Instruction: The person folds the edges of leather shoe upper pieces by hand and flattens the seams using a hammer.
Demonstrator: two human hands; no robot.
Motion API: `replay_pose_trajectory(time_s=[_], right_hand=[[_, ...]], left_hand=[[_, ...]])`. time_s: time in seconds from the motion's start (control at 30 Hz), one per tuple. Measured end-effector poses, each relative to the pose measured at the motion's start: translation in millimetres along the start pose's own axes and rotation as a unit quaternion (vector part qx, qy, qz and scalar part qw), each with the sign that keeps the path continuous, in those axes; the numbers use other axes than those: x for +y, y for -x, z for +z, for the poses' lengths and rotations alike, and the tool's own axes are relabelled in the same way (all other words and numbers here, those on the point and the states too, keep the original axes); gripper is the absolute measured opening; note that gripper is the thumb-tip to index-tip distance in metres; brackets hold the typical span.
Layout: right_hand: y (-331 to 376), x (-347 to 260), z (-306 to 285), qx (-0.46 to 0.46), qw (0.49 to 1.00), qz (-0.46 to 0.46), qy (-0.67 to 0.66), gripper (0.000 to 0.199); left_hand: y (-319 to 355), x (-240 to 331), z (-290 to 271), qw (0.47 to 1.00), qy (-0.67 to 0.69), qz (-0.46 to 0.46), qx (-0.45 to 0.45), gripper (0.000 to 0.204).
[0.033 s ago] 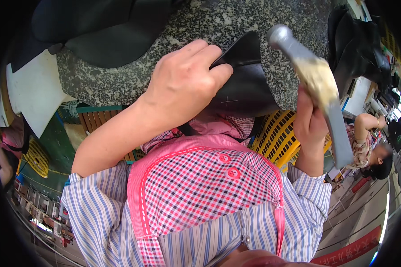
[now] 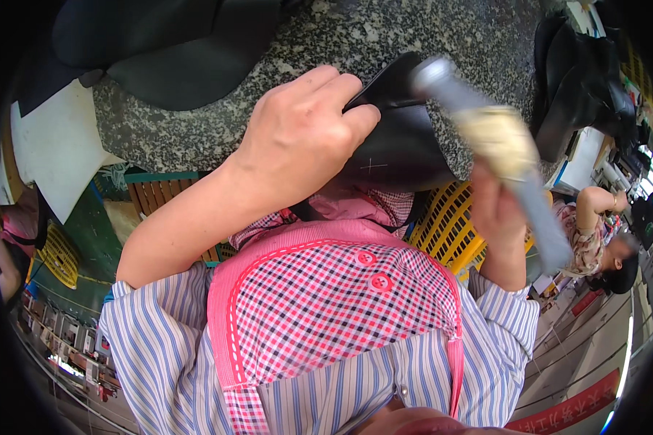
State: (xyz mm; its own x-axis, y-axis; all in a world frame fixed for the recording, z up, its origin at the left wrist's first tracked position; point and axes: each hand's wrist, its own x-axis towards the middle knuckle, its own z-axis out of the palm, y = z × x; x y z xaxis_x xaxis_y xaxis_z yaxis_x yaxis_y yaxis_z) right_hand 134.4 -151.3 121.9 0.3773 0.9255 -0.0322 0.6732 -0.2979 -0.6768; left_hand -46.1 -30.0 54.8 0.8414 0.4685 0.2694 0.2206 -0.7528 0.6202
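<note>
My left hand (image 2: 301,138) is closed on a black leather piece (image 2: 395,141), pinching its folded-up edge at the near side of the stone slab. A small pale cross is marked on the leather, which hangs over the slab's near edge. In my right hand (image 2: 497,203) is a hammer (image 2: 495,134), smeared by motion. Yellowish wrapping covers the hammer's middle, and its rounded metal end is above the slab, close to the raised leather flap. My right fingers are partly behind the hammer.
The speckled stone slab (image 2: 326,43) lies under the work. Black leather pieces (image 2: 189,72) are stacked at its far left, with more black leather (image 2: 584,80) at the right. A yellow basket (image 2: 450,225) stands below the near edge. Another person (image 2: 595,232) is at the far right.
The hammer has swung left and slightly down, nearer the leather flap, and my right hand has moved with it. My left hand and the leather piece have barely moved.
</note>
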Motion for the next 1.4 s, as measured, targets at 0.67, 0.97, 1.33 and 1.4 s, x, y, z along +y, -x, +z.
replay_pose_trajectory(time_s=[0.67,0.97,1.33,1.4], right_hand=[[26,9,-2,-0.178,0.983,-0.006,0.049,0.013],[0,-1,3,-0.128,0.980,-0.098,0.120,0.016],[20,-7,5,-0.226,0.971,-0.005,0.076,0.013],[24,-2,6,-0.218,0.974,-0.012,0.066,0.013]], left_hand=[[10,-23,-5,0.982,-0.004,0.182,0.041,0.021],[3,-16,-3,0.997,0.067,0.027,0.021,0.025],[0,-27,-12,0.993,0.070,0.094,-0.026,0.022],[2,-31,-17,0.976,0.046,0.210,-0.041,0.025]])
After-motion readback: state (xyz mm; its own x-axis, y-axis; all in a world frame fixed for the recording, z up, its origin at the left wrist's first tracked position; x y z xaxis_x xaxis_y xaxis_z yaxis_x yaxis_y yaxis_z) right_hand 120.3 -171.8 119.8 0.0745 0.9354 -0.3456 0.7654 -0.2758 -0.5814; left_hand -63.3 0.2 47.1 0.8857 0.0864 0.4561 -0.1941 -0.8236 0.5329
